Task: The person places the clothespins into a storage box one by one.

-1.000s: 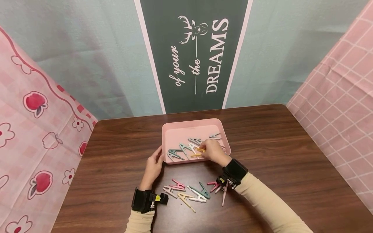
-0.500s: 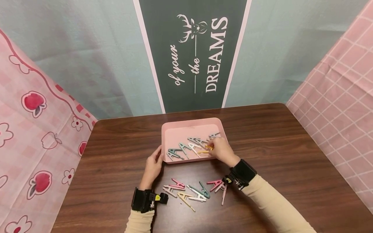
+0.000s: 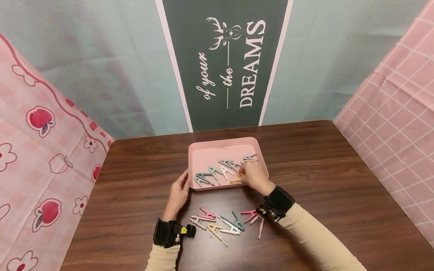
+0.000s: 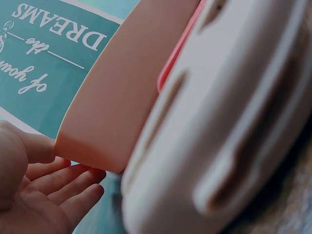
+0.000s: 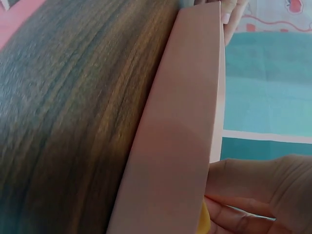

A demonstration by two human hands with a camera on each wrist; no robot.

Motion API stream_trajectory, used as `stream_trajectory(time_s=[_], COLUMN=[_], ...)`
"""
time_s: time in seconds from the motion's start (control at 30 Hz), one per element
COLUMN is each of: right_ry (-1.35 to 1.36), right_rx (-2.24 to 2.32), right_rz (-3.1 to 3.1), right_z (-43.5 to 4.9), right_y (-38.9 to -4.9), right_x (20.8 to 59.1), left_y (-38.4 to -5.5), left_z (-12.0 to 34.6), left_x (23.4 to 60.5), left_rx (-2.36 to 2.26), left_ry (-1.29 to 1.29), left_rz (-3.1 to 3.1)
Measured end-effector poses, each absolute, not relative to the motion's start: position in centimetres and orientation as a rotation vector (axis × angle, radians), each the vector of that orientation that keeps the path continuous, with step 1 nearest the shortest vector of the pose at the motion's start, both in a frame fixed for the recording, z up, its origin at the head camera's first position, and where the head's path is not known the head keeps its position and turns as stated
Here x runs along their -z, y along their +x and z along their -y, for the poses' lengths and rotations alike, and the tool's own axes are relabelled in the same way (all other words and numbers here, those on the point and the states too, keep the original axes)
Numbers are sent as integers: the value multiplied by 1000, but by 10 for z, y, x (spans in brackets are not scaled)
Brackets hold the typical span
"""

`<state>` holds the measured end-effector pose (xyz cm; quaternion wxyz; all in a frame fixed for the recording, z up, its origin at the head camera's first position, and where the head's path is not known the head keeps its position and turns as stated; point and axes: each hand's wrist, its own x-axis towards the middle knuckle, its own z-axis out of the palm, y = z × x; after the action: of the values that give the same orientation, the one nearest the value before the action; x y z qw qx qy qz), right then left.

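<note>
My left hand (image 3: 179, 191) rests against the left front corner of a pink tray (image 3: 217, 144); in the left wrist view the thumb touches the rim and the fingers lie nearly straight along the side wall. Over the tray's right front part, my right hand (image 3: 255, 176) pinches a yellow clothespin (image 3: 235, 181), low among the others. A bit of its yellow shows below the thumb in the right wrist view. To its left lie a white clothespin (image 3: 225, 172) and green clothespins (image 3: 213, 172); behind are greyish ones (image 3: 234, 165). The hand hides part of this row.
On the brown table (image 3: 142, 162) in front of the tray lie more clothespins: pink (image 3: 207, 215), pale yellow (image 3: 217, 231), white (image 3: 230, 228), dark green (image 3: 239, 222) and red-pink (image 3: 250, 214). The right wrist's black strap (image 3: 279, 201) hangs close to the last. Curtains surround the table.
My right hand has carried the yellow clothespin rightward from beside the white clothespin, then back slightly left and lower. My left hand stays at the tray's corner.
</note>
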<state>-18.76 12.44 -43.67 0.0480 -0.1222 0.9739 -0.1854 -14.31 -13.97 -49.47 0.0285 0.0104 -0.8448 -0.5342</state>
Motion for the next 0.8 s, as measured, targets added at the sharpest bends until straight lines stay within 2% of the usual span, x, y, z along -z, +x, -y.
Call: stream_trajectory(time_s=[0.8], right_ry=[-333], right_rx=[681], right_rz=[-2871], right_z=[-113], right_y=[-197], right_x=[449], left_y=[-143], left_z=[139], left_x=[493], left_rx=[1661], left_ry=[30], left_rz=[2593])
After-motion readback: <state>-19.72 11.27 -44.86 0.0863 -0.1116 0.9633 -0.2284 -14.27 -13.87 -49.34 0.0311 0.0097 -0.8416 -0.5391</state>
